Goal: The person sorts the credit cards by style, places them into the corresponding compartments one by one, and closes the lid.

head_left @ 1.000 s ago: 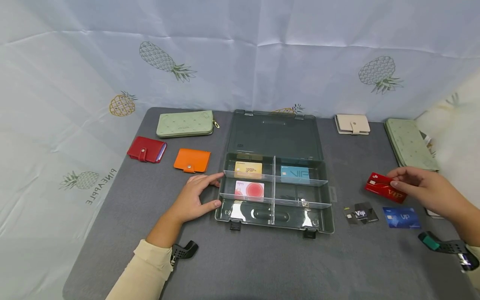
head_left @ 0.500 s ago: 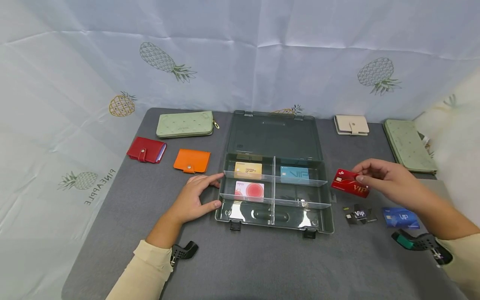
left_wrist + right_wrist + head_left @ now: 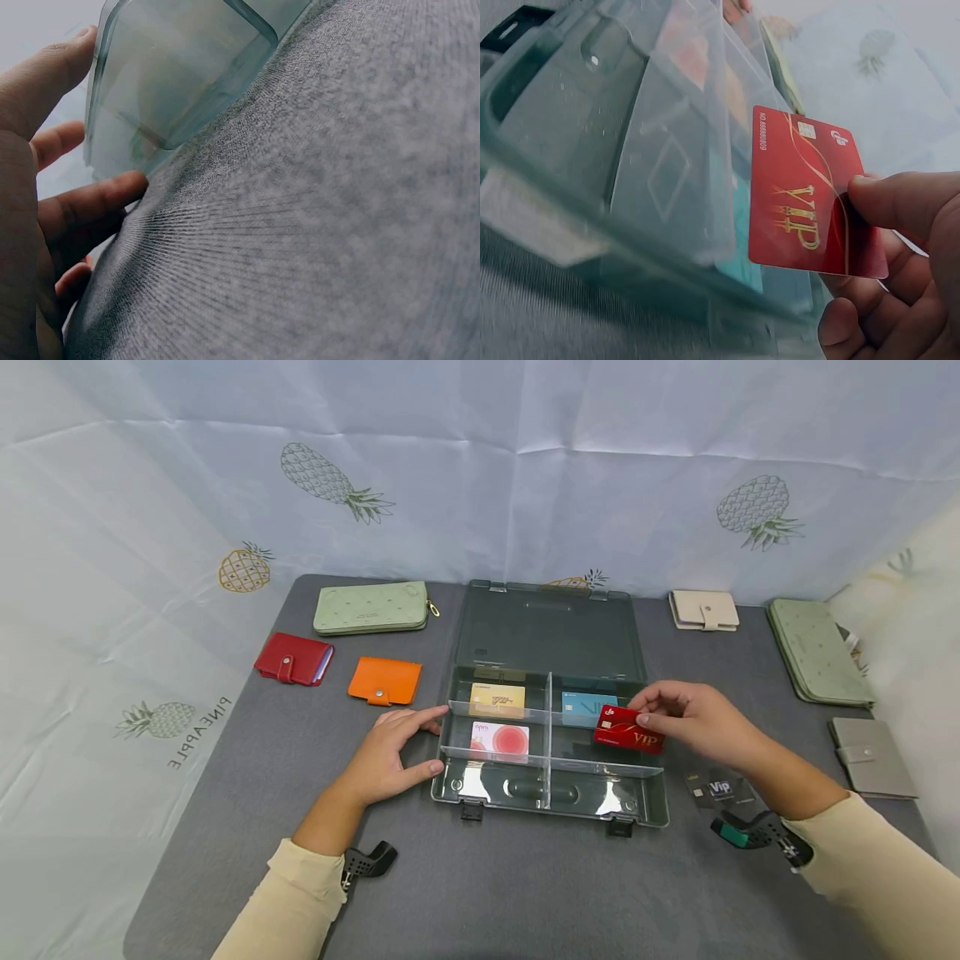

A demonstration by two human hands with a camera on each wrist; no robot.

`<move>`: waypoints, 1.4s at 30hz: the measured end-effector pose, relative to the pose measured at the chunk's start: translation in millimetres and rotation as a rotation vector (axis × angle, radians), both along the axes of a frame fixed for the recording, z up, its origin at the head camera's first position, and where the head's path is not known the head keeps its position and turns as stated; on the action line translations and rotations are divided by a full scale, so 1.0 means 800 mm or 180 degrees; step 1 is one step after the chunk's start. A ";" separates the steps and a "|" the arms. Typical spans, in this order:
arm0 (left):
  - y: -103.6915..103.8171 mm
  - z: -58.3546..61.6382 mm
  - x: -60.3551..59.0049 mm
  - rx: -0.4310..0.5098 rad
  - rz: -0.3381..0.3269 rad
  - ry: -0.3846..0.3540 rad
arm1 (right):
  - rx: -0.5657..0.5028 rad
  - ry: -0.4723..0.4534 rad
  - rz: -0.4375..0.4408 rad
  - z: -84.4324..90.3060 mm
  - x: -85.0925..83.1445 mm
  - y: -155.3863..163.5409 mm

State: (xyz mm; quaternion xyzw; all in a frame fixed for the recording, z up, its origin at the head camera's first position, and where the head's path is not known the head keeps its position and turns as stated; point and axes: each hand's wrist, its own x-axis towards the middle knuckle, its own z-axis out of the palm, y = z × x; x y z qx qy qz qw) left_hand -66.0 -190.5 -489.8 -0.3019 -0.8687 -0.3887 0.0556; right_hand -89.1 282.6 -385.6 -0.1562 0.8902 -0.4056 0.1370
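My right hand (image 3: 701,722) pinches a red VIP card (image 3: 621,729) by its right end, thumb on the printed face. The card hangs above the middle right compartment of a dark translucent divider box (image 3: 551,631), which stands open with its lid laid back. My left hand (image 3: 386,758) rests at the box's left side, fingers spread and relaxed, thumb near the lower left wall. Inside the box lie a gold card (image 3: 497,697) at back left, a teal VIP card (image 3: 581,705) at back right and a pink-white card (image 3: 497,739) at middle left.
A black Vip card (image 3: 705,789) lies right of the box, partly near my right forearm. Wallets stand around: green (image 3: 371,608), red (image 3: 292,658) and orange (image 3: 385,681) at left; cream (image 3: 705,609), another green (image 3: 819,652) and grey (image 3: 873,756) at right.
My right hand has carried the red VIP card leftward from the table's right side to over the box. My forearm now covers the blue card. The left hand has stayed still.
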 end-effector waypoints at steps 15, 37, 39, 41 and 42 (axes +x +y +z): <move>0.000 -0.002 0.000 0.0031 -0.0001 0.0025 | 0.0179 0.0000 0.0420 -0.026 0.006 -0.039; 0.001 0.002 -0.001 0.0020 0.0013 -0.0011 | 0.0312 0.0768 -0.0121 -0.027 0.039 -0.002; 0.001 0.002 0.000 0.0013 0.0016 -0.0029 | 0.0212 0.0682 -0.0286 -0.030 0.049 0.009; 0.002 0.003 0.001 0.0023 0.0006 -0.0025 | 0.0125 0.0586 -0.0457 -0.034 0.060 0.022; 0.002 0.004 0.001 0.0030 0.0002 -0.0021 | 0.0096 0.0546 -0.0538 -0.036 0.066 0.028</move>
